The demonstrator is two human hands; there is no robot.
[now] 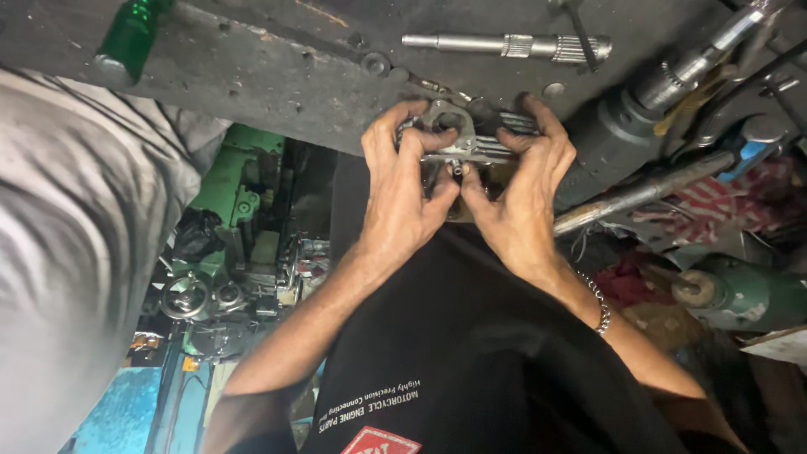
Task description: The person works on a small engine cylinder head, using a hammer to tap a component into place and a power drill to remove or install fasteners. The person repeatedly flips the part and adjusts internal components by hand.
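Both my hands grip one finned metal engine part (471, 139), grey with a round bore at its top and cooling fins along the side. My left hand (403, 189) wraps its left end, fingers curled over the top and thumb pressed near the middle. My right hand (517, 189) clasps the right end, fingers over the fins, thumb meeting the other thumb at a small bolt or stud underneath. The part sits at the edge of a dark, greasy workbench (277, 76). A chain bracelet (598, 303) hangs on my right wrist.
On the bench lie a splined steel shaft (508, 44), a green-handled tool (126, 38), a washer (375, 63) and, at the right, several metal rods and tools (681, 76). A green machine (231, 244) stands below left. Grey striped cloth (76, 210) fills the left edge.
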